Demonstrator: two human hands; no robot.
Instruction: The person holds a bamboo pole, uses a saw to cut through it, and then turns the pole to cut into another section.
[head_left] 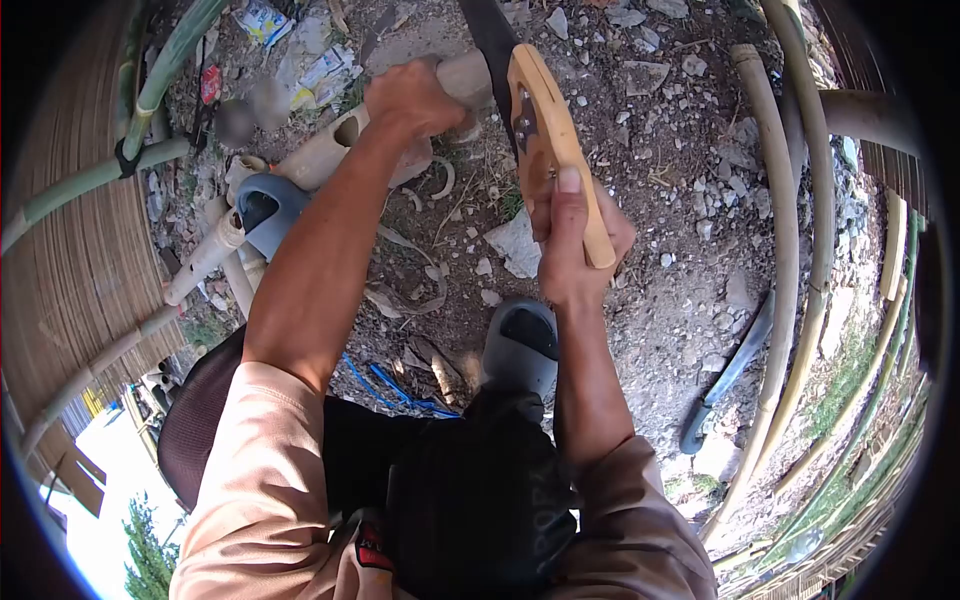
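Observation:
My left hand [418,100] is closed around a thick bamboo pole [318,152] lying across the upper middle of the view. Past that hand, the pole's right-hand part [466,80] meets the dark blade of a handsaw [489,42]. My right hand [578,232] grips the saw by its wooden handle, the thumb laid along it. The blade crosses the pole a short way from my left hand; its far tip runs out of view. A grey clog [272,222] on my left foot rests against the pole. The other clog [520,352] stands on the stony ground.
A machete [738,362] lies on the gravel at right, beside long bamboo poles [776,250]. Bamboo framing [82,178] and a slatted wall stand at left. Litter wrappers [325,78] lie at upper left, blue strapping [395,388] near my feet.

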